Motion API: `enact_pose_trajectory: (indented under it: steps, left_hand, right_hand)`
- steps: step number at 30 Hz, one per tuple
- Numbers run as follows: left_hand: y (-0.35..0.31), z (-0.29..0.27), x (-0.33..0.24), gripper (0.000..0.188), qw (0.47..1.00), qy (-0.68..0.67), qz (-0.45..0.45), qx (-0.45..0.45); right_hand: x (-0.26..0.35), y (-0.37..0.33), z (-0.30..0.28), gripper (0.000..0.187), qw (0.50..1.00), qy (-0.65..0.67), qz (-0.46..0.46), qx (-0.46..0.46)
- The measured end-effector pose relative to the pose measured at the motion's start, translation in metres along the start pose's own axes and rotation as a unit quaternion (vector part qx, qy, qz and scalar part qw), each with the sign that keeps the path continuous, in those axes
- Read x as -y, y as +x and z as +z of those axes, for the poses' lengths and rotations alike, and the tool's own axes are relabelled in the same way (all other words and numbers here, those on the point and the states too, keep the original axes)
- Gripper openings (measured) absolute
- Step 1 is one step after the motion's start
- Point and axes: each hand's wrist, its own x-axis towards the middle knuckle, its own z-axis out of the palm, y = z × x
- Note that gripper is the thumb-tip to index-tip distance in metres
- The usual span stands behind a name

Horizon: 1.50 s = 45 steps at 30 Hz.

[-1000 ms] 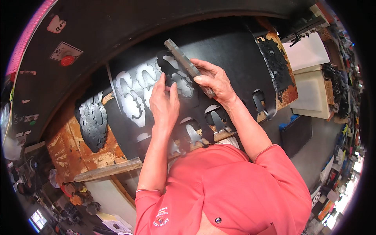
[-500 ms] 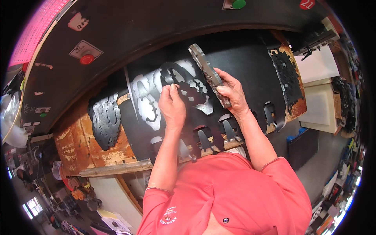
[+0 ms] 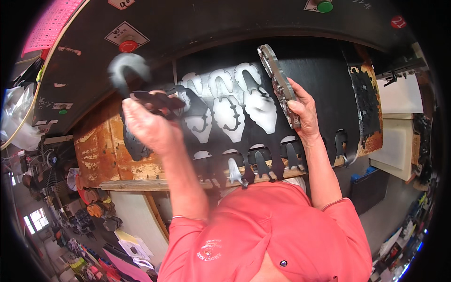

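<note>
- The left hand (image 3: 152,127) is closed, thumb and fingers pinching a dark cut piece (image 3: 162,101) at its near edge; blur hides whether it is one layer or several.
- Beyond those fingertips, a grey U-shaped part (image 3: 129,58) stands up, blurred; I cannot tell whether it belongs to the same piece.
- The dark piece looks thin, light and bendy, likely to flop; its narrow curved arms could snag or tear, so the broad solid part seems the better hold.
- The right hand (image 3: 304,110) grips a long metal die (image 3: 277,80) near its lower end, thumb on the near side, the far end tilting up and leftward.
- The die looks rigid and fairly heavy, perhaps tip-heavy held there; a grip nearer its middle, clear of any sharp rim, should balance better.
- Between the hands lies a black sheet (image 3: 324,94) with pale cut-out shapes (image 3: 229,120), apparently smooth and slippery.
</note>
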Motion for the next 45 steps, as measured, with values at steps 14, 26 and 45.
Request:
enact_pose_trajectory:
  steps: [14,26,45]
  left_hand:
    - [0.079,-0.157,0.071,0.014,0.756,0.602,0.246,0.079]
    - [-0.048,-0.025,0.073,0.057,0.789,0.449,0.174,0.381]
    - [-0.050,-0.063,0.074,0.053,0.651,0.597,0.223,0.412]
  right_hand:
    - [0.000,0.002,-0.001,0.076,1.000,-0.012,-0.005,0.018]
    - [0.001,0.000,0.002,0.074,1.000,0.002,0.006,0.006]
    - [-0.016,-0.020,0.032,0.065,0.733,-0.627,-0.256,-0.060]
